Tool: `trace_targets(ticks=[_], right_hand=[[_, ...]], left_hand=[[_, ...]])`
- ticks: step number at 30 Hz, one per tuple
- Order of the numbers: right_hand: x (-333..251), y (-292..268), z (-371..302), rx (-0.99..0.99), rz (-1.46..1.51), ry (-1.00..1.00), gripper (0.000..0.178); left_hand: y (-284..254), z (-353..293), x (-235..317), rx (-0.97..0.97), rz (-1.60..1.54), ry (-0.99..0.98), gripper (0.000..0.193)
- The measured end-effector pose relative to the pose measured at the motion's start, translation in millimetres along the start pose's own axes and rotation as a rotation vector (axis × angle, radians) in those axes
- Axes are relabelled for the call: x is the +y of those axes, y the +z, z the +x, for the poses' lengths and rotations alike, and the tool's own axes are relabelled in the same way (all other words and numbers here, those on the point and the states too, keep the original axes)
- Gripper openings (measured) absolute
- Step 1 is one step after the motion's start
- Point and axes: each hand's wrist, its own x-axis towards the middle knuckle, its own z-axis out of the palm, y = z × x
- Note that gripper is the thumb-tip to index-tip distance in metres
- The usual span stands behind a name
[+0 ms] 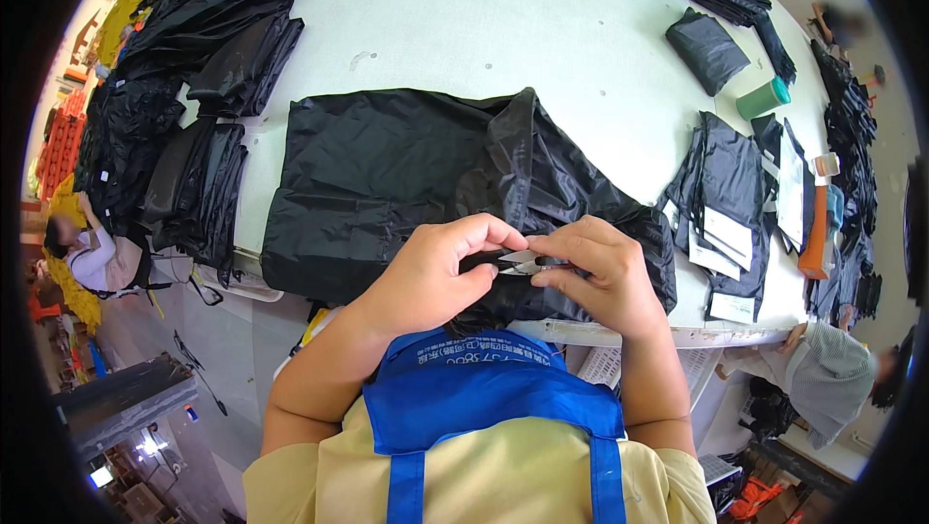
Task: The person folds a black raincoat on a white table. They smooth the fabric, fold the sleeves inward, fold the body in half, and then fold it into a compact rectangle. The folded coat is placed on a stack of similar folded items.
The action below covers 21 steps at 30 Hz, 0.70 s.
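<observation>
Over wide glossy black fabric (377, 171), right hand (602, 265) pinches small silver metal snips (521, 258). Left hand (437, 265) also above the fabric, fingers curled; can't tell its hold.

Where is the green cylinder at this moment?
In the head view, the green cylinder is on the white table, upper right, just below a folded black bundle and above black pieces bearing white papers.
</observation>
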Motion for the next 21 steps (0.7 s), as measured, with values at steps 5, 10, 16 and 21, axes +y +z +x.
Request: trace_targets(ticks=[5, 10, 16, 21], right_hand=[[-1, 4, -2, 0.045, -0.009, -0.021, 0.03], [17, 13, -13, 0.241, 0.269, 0.152, 0.033], [8, 3, -15, 0.226, 0.145, 0.148, 0.035], [-5, 20, -8, 0.253, 0.005, -0.042, 0.024]], left_hand=[[1, 0, -7, 0.014, -0.021, 0.001, 0.034], [-2, 0, -7, -0.006, -0.176, 0.018, 0.036], [-6, -3, 1, -0.048, -0.295, -0.087, 0.037], [-1, -1, 4, -0.037, -0.208, -0.076, 0.04]])
